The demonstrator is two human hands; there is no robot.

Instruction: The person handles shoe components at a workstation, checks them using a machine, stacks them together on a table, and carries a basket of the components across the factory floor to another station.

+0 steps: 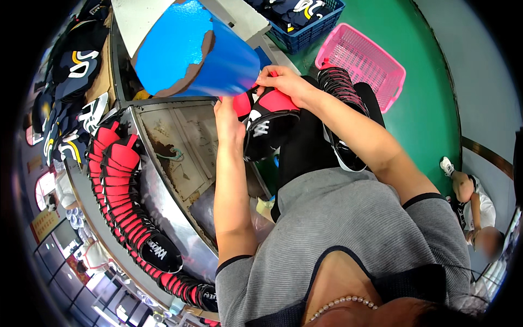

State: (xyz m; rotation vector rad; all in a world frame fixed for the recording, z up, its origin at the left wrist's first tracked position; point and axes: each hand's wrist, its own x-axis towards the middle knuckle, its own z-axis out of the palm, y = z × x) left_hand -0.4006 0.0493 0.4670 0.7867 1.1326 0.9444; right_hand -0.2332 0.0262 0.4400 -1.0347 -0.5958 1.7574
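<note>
Between my two hands is a black shoe upper (264, 129) with red lining and white marks on its front. My right hand (286, 84) closes on the upper's red edge, thumb and fingers pinched together. On the other side, my left hand (229, 117) grips the upper's red part, its fingertips partly hidden by the blue machine cover (226, 54) just above. The cover has brown worn patches. Across my lap lies a stack of similar black and red uppers (343, 90), close to my right forearm.
A long curved row of nested black and red uppers (122, 185) lies along the metal-edged bench at left. Dark cut pieces (76, 76) are piled at far left. A pink basket (395, 82) and a blue crate (308, 35) stand ahead. Another person (482, 210) sits at far right.
</note>
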